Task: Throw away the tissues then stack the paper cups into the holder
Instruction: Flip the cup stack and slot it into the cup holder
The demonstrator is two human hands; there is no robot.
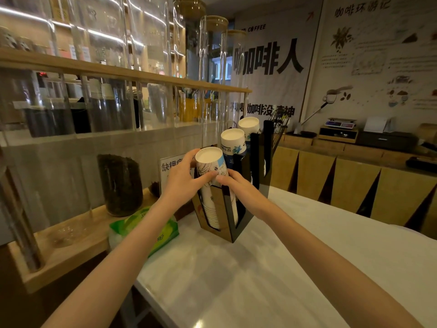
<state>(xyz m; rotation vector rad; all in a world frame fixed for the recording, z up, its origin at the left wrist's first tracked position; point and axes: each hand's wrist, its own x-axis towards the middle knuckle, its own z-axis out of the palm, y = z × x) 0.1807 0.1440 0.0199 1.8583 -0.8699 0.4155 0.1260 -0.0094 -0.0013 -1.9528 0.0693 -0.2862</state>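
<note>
A black and wood cup holder [227,223] stands on the white counter [260,268]. Its nearest slot holds a stack of upside-down paper cups [210,162] with line drawings on them. My left hand [183,179] wraps the top of that stack from the left. From the right, my right hand [238,188] presses its fingertips on the same stack, just above the holder's rim. Two more cup stacks, one [233,140] in the middle slot and one [249,125] in the far slot, rise behind. No loose tissues are in view.
A green tissue pack [165,233] lies left of the holder, partly under my left forearm. A jar of dark beans [120,185] stands on a wooden shelf [78,245]. A small white sign [169,166] is behind my left hand. Wooden cabinets run along the far right.
</note>
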